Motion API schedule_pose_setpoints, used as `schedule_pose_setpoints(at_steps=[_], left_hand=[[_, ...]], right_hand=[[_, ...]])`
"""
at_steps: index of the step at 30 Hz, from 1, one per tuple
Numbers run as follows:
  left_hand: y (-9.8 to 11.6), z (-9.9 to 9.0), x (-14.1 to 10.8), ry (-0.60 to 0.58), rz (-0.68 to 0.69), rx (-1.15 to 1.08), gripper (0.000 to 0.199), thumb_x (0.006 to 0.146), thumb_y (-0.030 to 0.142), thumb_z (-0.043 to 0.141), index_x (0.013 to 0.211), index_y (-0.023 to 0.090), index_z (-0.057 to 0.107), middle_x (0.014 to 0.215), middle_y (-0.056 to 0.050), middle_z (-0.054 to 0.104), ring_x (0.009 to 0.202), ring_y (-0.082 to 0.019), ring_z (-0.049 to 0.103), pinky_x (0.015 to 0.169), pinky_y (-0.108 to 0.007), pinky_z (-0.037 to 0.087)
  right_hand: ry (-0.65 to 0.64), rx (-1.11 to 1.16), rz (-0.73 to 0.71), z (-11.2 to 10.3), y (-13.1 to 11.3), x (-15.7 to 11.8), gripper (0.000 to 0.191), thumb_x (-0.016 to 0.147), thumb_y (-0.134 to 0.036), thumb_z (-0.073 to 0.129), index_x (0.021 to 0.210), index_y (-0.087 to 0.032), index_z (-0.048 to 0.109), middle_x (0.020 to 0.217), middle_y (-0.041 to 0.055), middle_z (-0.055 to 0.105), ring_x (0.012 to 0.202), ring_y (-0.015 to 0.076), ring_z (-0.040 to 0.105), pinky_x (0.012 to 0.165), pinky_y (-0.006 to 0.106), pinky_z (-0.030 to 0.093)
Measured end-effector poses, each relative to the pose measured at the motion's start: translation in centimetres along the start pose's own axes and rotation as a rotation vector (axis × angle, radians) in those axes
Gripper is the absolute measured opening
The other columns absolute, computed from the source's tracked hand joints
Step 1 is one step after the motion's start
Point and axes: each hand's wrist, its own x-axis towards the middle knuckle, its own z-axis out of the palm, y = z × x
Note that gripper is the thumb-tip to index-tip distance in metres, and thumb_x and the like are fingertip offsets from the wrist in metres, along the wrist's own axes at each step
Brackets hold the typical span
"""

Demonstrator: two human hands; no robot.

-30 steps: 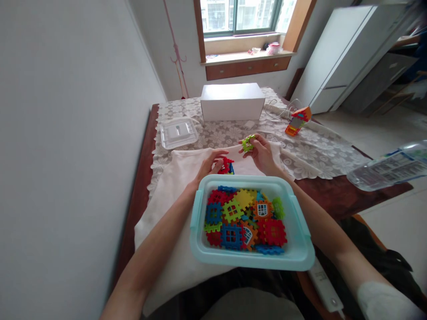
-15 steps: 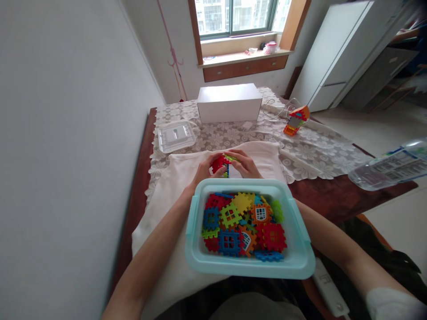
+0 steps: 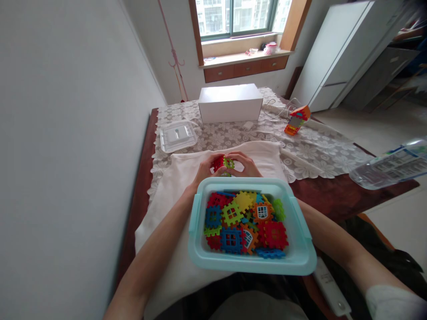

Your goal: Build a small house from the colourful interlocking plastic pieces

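Note:
My left hand (image 3: 207, 169) is closed around a small structure of interlocking building blocks, its red block (image 3: 218, 163) facing left. On the structure's right side sits a light green block (image 3: 228, 163), with my right hand (image 3: 246, 165) pinching it between thumb and fingers. Both hands are just beyond a light blue tub (image 3: 251, 268), whose far rim hides the lower part of the structure. Inside the tub lie several loose toothed blocks, among them a yellow block (image 3: 244, 201), a blue window block (image 3: 231, 240) and a red window block (image 3: 276, 234).
A white box (image 3: 231, 110) stands at the back of the lace-covered table. To its left lies a clear plastic lid (image 3: 178, 136). An assembled block house (image 3: 297, 120) stands at the back right, and a clear bottle (image 3: 390, 165) juts in from the right.
The light green block has turned from lying nearly flat on top to upright against the structure's right side. My right hand's fingers have curled round it.

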Motion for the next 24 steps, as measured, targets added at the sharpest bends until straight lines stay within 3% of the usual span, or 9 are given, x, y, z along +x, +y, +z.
schedule_pose_setpoints(at_steps=[4,13,24], left_hand=[[0.0,0.1,0.0,0.004,0.016,-0.026,0.067,0.099,0.066,0.091,0.147,0.022,0.078,0.141,-0.015,0.085,0.119,-0.031,0.081,0.101,-0.046,0.068],[0.9,0.1,0.0,0.006,-0.034,-0.048,0.071,0.096,0.064,0.096,0.144,0.015,0.079,0.139,-0.017,0.086,0.118,-0.033,0.079,0.101,-0.046,0.066],[0.6,0.2,0.0,0.015,-0.024,-0.092,0.072,0.093,0.06,0.099,0.147,0.017,0.08,0.138,-0.018,0.087,0.112,-0.032,0.083,0.092,-0.043,0.069]], right_hand=[[0.04,0.038,-0.014,0.0,0.9,-0.3,0.041,0.103,-0.051,0.091,0.135,-0.028,0.083,0.143,0.0129,0.086,0.129,0.0302,0.083,0.115,0.047,0.069],[-0.042,0.032,-0.002,-0.5,1.1,-0.4,0.023,0.106,-0.044,0.087,0.125,-0.031,0.085,0.146,0.0103,0.084,0.136,0.0289,0.082,0.124,0.046,0.066],[-0.164,-0.026,0.062,-1.2,-0.6,-0.6,0.031,0.113,-0.036,0.08,0.143,-0.03,0.081,0.157,0.0112,0.08,0.15,0.0287,0.075,0.134,0.048,0.058]])
